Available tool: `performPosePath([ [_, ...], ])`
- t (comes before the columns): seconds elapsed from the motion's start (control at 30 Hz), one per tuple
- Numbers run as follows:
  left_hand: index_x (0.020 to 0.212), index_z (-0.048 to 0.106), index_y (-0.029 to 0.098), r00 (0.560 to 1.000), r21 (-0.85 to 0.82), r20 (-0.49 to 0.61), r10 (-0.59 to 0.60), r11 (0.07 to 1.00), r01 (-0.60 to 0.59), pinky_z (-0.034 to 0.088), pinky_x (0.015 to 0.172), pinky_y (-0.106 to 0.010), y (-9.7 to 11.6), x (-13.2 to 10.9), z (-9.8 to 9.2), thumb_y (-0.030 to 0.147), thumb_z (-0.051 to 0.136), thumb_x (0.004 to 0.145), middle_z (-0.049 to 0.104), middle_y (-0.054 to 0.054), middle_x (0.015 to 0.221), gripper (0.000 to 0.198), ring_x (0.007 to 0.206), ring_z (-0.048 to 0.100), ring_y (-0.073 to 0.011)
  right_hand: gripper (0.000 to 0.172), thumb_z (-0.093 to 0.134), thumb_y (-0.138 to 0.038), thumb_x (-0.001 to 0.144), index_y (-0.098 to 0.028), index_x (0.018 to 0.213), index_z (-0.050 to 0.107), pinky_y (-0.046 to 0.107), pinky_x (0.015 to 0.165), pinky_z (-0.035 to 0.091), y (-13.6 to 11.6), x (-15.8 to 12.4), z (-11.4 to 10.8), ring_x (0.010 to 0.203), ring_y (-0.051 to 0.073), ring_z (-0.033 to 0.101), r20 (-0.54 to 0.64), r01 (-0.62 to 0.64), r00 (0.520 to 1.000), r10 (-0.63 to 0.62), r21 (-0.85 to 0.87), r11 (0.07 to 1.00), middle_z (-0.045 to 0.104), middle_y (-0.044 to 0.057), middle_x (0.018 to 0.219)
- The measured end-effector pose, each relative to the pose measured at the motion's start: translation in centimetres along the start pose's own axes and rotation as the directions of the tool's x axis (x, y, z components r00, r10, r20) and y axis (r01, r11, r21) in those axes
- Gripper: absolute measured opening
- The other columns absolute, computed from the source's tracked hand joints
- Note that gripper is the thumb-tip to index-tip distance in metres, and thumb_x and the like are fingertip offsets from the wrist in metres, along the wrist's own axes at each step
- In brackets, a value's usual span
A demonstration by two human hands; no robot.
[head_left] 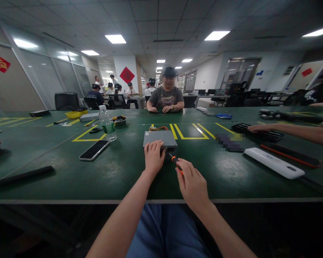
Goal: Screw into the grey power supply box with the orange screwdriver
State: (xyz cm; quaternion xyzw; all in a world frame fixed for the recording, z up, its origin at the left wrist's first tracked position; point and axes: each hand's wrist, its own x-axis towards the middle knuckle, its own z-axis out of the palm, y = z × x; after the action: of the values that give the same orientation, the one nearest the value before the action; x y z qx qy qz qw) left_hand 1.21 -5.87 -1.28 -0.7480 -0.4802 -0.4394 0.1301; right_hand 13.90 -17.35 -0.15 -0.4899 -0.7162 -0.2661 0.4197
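Note:
A grey metal computer power supply (161, 136) lies on the green table, its bundle of coloured cables (158, 128) at the far side. My left hand (154, 157) grips its near left corner, fingers bent over the top and thumb along the near face. In my right hand (193, 184) is a screwdriver (174, 158) with an orange and black handle. Its thin shaft points up and left, at the near face, just right of my left thumb. Whether the tip touches the case I cannot tell.
On the left are a phone (94, 149), a water bottle (107, 125), a metal bowl (119, 121) and a black bar (23, 176). Rightward lie a white power strip (274, 163) and a dark-and-orange strip (290, 155). Another person's hand (258, 128) reaches in there; someone sits opposite.

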Motion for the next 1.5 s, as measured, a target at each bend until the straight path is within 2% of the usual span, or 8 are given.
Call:
performPosePath([
  [0.33,0.109,0.051,0.026,1.000,0.016,0.015,-0.002,1.000,0.002,0.022,0.106,-0.040,0.0,-0.1,0.0,0.023,0.047,0.083,0.057,-0.002,0.120,0.027,0.116,0.046,-0.0178,0.034,0.035,-0.002,0.083,-0.005,0.113,0.051,0.037,0.081,0.046,-2.3,-2.3,0.8,0.097,0.024,0.057,0.227,0.210,0.959,-0.170,-0.167,0.963,0.052,0.022,0.120],
  [0.53,0.110,0.050,0.025,1.000,0.022,0.022,0.005,1.000,-0.005,0.022,0.105,-0.041,0.0,-0.1,0.1,0.023,0.044,0.084,0.057,-0.003,0.121,0.026,0.117,0.045,-0.0185,0.022,0.041,-0.023,0.090,-0.012,0.103,0.055,0.028,0.062,0.048,-1.1,-0.2,-0.2,0.064,0.015,0.060,0.116,0.006,0.993,0.014,-0.164,0.986,0.065,0.008,0.083],
  [0.67,0.110,0.050,0.025,1.000,0.021,0.020,-0.002,1.000,0.001,0.023,0.105,-0.041,0.0,-0.1,0.2,0.024,0.045,0.084,0.057,-0.002,0.121,0.027,0.117,0.046,-0.0186,0.027,0.037,-0.023,0.089,-0.010,0.109,0.050,0.034,0.073,0.049,-1.3,0.3,-0.8,0.090,0.021,0.058,0.148,-0.004,0.989,0.017,-0.090,0.996,0.053,0.018,0.112],
  [0.8,0.111,0.050,0.025,1.000,0.015,0.022,0.001,1.000,-0.001,0.023,0.105,-0.041,0.0,-0.1,0.2,0.023,0.045,0.084,0.056,-0.003,0.121,0.028,0.116,0.046,-0.0186,0.031,0.038,-0.012,0.085,-0.012,0.113,0.051,0.037,0.081,0.046,-1.5,-0.5,-0.3,0.100,0.023,0.053,0.170,0.174,0.971,-0.166,-0.038,0.984,0.054,0.017,0.110],
  [1.03,0.111,0.050,0.025,1.000,0.017,0.023,-0.002,1.000,0.002,0.022,0.106,-0.042,-0.1,-0.1,0.4,0.022,0.046,0.083,0.056,-0.003,0.121,0.029,0.117,0.045,-0.0189,0.020,0.043,-0.028,0.089,-0.022,0.096,0.061,0.023,0.054,0.040,0.1,0.5,-0.3,0.057,0.010,0.054,0.082,0.000,0.996,0.021,-0.246,0.969,0.062,0.005,0.089],
  [1.23,0.110,0.050,0.025,1.000,0.020,0.025,0.013,1.000,-0.013,0.020,0.107,-0.041,0.0,-0.1,0.2,0.023,0.046,0.083,0.056,-0.002,0.121,0.028,0.117,0.045,-0.0178,0.034,0.032,-0.010,0.088,-0.012,0.116,0.052,0.035,0.081,0.045,-1.3,0.3,-1.0,0.103,0.023,0.054,0.173,0.146,0.979,-0.111,-0.204,0.968,0.054,0.016,0.117],
  [1.4,0.111,0.050,0.025,0.999,0.027,0.032,0.007,1.000,-0.008,0.021,0.106,-0.041,0.0,-0.2,0.0,0.023,0.046,0.082,0.055,-0.003,0.122,0.029,0.117,0.045,-0.0187,0.027,0.036,-0.028,0.092,-0.016,0.103,0.057,0.025,0.052,0.041,-1.1,0.8,-0.7,0.056,0.014,0.058,0.135,0.018,0.991,0.015,-0.237,0.971,0.064,0.007,0.079],
  [1.5,0.112,0.050,0.024,0.999,0.027,0.032,0.008,1.000,-0.009,0.021,0.106,-0.042,0.1,-0.2,0.0,0.022,0.047,0.082,0.055,-0.004,0.122,0.030,0.118,0.045,-0.0192,0.029,0.034,-0.034,0.092,-0.016,0.096,0.057,0.026,0.051,0.040,-0.9,1.1,-1.0,0.056,0.015,0.058,0.162,-0.088,0.978,0.128,-0.235,0.968,0.062,0.006,0.073],
])
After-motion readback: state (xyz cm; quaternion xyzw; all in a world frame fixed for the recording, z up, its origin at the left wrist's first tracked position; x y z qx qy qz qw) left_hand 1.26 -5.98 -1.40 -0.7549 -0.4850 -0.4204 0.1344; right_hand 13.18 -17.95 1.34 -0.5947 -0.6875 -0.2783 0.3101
